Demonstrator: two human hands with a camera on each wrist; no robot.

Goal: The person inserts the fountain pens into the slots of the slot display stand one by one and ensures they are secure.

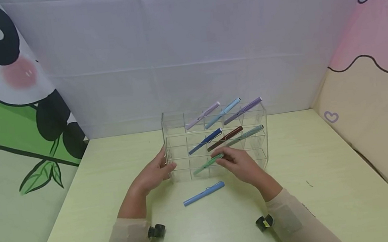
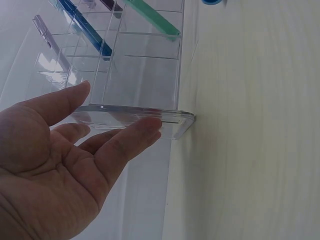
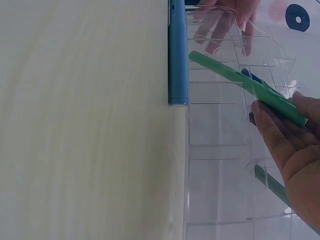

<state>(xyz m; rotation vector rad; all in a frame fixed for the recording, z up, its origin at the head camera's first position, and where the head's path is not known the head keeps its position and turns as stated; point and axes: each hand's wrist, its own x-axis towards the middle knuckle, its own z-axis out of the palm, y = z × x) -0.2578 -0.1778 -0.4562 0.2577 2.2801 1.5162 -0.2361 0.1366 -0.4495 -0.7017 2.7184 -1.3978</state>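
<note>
A clear acrylic pen rack (image 1: 180, 175) with rows of compartments stands upright on the table. My left hand (image 1: 153, 174) holds its left side, thumb at the front and fingers along the outer wall. In my right hand (image 1: 237, 164), thumb and fingers pinch the upper end of a green pen (image 3: 225, 70). The green pen slants, its lower end at a bottom-row compartment left of the middle. A light blue pen (image 1: 204, 193) lies on the table in front of the rack. The right wrist view shows the left hand's fingers through the clear plastic.
Middle-row compartments hold a dark blue pen (image 1: 205, 141), a brown pen (image 1: 225, 138) and a grey-green pen (image 1: 246, 135). Above them lean a lilac pen (image 1: 203, 116), a pale blue pen (image 1: 223, 113) and a purple pen (image 1: 243, 111). A white cloth wall (image 1: 112, 103) rises behind the table.
</note>
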